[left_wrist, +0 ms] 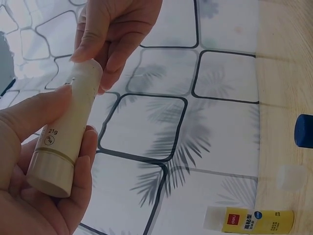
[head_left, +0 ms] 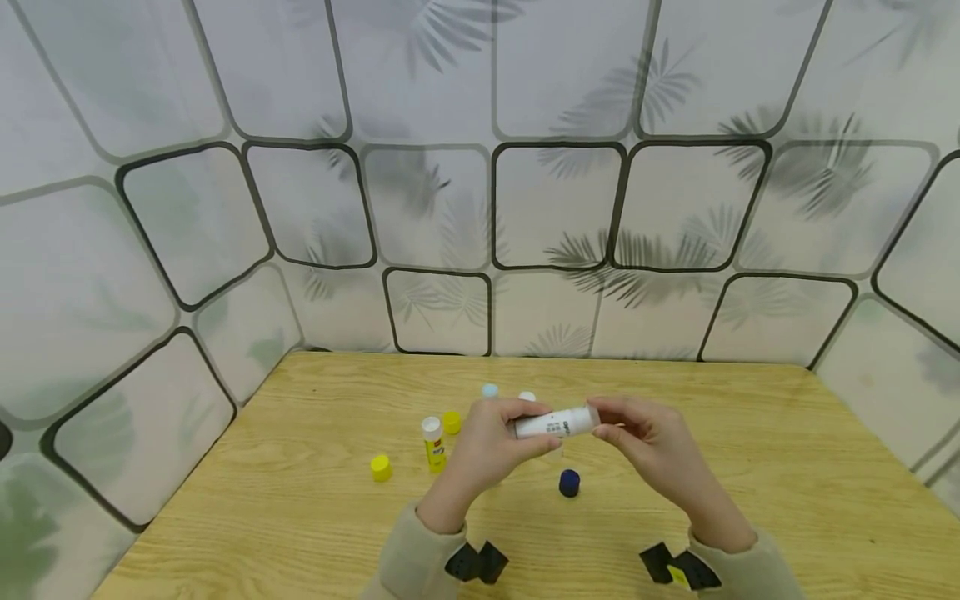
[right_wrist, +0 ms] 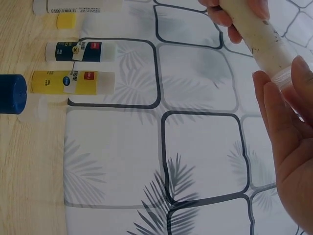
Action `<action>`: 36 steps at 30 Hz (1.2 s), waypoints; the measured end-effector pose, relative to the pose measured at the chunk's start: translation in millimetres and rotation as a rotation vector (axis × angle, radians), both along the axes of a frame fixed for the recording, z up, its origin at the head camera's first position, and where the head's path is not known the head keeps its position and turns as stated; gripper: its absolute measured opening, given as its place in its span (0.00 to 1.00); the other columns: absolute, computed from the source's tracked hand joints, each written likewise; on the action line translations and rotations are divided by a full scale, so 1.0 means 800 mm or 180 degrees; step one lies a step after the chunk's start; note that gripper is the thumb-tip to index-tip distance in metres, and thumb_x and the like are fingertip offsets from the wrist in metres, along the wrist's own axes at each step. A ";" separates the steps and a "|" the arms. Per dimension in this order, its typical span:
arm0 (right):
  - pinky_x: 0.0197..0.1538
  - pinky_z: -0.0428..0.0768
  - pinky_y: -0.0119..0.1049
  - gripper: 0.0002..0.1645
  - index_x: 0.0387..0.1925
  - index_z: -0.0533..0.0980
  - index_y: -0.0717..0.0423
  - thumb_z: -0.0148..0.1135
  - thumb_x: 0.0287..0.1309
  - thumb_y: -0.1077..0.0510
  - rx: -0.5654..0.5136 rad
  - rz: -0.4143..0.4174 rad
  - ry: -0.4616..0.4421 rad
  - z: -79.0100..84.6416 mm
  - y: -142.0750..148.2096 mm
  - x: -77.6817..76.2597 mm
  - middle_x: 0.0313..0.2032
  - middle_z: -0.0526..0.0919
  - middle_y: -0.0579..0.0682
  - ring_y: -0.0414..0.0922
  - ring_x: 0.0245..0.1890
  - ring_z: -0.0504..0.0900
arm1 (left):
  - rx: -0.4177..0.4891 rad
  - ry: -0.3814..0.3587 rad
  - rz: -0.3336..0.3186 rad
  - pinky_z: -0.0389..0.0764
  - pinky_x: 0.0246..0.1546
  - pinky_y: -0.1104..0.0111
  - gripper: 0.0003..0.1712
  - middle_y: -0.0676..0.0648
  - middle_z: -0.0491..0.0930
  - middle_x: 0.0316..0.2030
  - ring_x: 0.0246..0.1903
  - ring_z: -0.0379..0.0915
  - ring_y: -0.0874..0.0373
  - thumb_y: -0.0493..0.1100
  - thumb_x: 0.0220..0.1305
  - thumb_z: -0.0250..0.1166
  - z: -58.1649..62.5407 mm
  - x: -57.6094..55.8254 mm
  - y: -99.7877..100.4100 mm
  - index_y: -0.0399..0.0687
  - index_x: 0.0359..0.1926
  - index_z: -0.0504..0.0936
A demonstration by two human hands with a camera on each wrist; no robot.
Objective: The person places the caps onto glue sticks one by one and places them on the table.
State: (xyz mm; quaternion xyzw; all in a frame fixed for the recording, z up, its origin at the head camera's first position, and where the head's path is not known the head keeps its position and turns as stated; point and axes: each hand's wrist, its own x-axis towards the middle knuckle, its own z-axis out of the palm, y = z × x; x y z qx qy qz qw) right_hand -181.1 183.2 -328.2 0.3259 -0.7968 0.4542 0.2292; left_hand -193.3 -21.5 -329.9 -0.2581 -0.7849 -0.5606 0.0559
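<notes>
White glue stick [head_left: 551, 423] sat tilted above the table [head_left: 292, 517], between both hands. Left hand [head_left: 486, 446] wrapped its body, thumb opposite fingers; right hand [head_left: 656, 442] pinched the other end. Yellow glue stick [head_left: 434, 450] stood upright (contents couldn't be told), yellow cap [head_left: 381, 467] near it, navy cap [head_left: 569, 483] farther right.

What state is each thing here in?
White glue stick, held aloft, tilted
Left hand, gripping it
Right hand, pinching its end
Left yellow glue stick, upright
Right yellow glue stick, upright
Dark blue glue stick, upright
Yellow caps, loose
Navy cap, loose
Translucent piece, on table
</notes>
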 end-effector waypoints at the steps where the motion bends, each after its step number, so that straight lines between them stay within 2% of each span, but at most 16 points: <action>1: 0.26 0.77 0.30 0.16 0.41 0.76 0.67 0.60 0.45 0.74 0.0013 -0.0009 0.0010 0.000 0.000 0.000 0.33 0.81 0.55 0.36 0.29 0.79 | 0.0008 -0.0004 -0.0003 0.76 0.25 0.73 0.15 0.45 0.80 0.34 0.27 0.74 0.63 0.38 0.47 0.69 0.000 0.000 0.000 0.38 0.39 0.82; 7: 0.26 0.77 0.30 0.16 0.41 0.76 0.66 0.60 0.46 0.73 0.0050 -0.0052 -0.0073 0.000 0.000 -0.001 0.33 0.81 0.54 0.36 0.29 0.79 | 0.0017 0.0054 -0.0009 0.76 0.26 0.73 0.15 0.45 0.80 0.33 0.28 0.74 0.63 0.38 0.47 0.69 -0.001 -0.002 0.001 0.38 0.38 0.82; 13: 0.29 0.78 0.31 0.15 0.43 0.75 0.66 0.58 0.50 0.72 -0.0017 0.0031 -0.0200 0.002 0.000 -0.002 0.36 0.80 0.55 0.39 0.34 0.79 | -0.0142 0.0167 -0.0039 0.75 0.26 0.73 0.13 0.49 0.79 0.32 0.27 0.73 0.64 0.39 0.48 0.69 -0.001 -0.005 0.002 0.40 0.37 0.81; 16: 0.30 0.78 0.31 0.15 0.44 0.74 0.68 0.57 0.52 0.70 -0.0078 0.0034 -0.0184 0.003 0.000 -0.002 0.37 0.79 0.57 0.40 0.36 0.78 | -0.0173 0.0110 -0.0124 0.75 0.27 0.73 0.12 0.49 0.79 0.32 0.28 0.72 0.64 0.37 0.49 0.67 -0.001 -0.005 0.003 0.41 0.38 0.80; 19: 0.31 0.77 0.29 0.15 0.45 0.74 0.68 0.57 0.53 0.69 -0.0196 -0.0034 -0.0220 0.003 -0.001 -0.003 0.38 0.79 0.57 0.40 0.36 0.77 | -0.0142 -0.0043 -0.0247 0.75 0.28 0.73 0.13 0.49 0.79 0.34 0.29 0.72 0.64 0.34 0.50 0.66 -0.002 -0.003 0.005 0.41 0.39 0.80; 22: 0.32 0.77 0.28 0.15 0.45 0.74 0.68 0.58 0.53 0.67 -0.0380 -0.0153 -0.0363 0.002 -0.001 -0.003 0.38 0.79 0.56 0.38 0.36 0.77 | -0.0149 -0.0186 -0.0333 0.75 0.29 0.73 0.13 0.48 0.79 0.34 0.29 0.73 0.63 0.33 0.50 0.65 0.004 0.002 0.007 0.40 0.40 0.78; 25: 0.33 0.76 0.27 0.15 0.44 0.74 0.67 0.58 0.53 0.66 -0.0572 -0.0282 -0.0580 0.002 -0.003 -0.002 0.37 0.79 0.54 0.37 0.35 0.77 | -0.0162 -0.0251 -0.0380 0.75 0.29 0.74 0.13 0.46 0.78 0.33 0.29 0.74 0.62 0.32 0.50 0.65 0.020 0.015 0.008 0.38 0.40 0.77; 28: 0.33 0.76 0.28 0.15 0.44 0.74 0.68 0.59 0.53 0.66 -0.0704 -0.0324 -0.0714 0.002 -0.006 -0.001 0.37 0.79 0.48 0.36 0.35 0.77 | -0.0161 -0.0244 -0.0381 0.74 0.30 0.74 0.13 0.45 0.78 0.32 0.29 0.74 0.62 0.31 0.49 0.66 0.033 0.025 0.009 0.36 0.38 0.76; 32: 0.33 0.76 0.28 0.15 0.43 0.74 0.70 0.58 0.52 0.68 -0.0818 -0.0184 -0.0760 0.003 -0.008 0.000 0.35 0.79 0.41 0.36 0.34 0.77 | -0.0115 -0.0217 -0.0355 0.74 0.29 0.74 0.13 0.45 0.78 0.32 0.30 0.75 0.62 0.31 0.48 0.67 0.035 0.028 0.011 0.37 0.36 0.75; 36: 0.32 0.76 0.29 0.16 0.43 0.73 0.70 0.59 0.51 0.69 -0.0866 -0.0090 -0.0839 0.003 -0.010 0.001 0.33 0.79 0.41 0.37 0.33 0.77 | -0.0074 -0.0236 -0.0332 0.75 0.29 0.74 0.13 0.45 0.78 0.32 0.30 0.75 0.61 0.31 0.47 0.67 0.030 0.027 0.013 0.37 0.35 0.74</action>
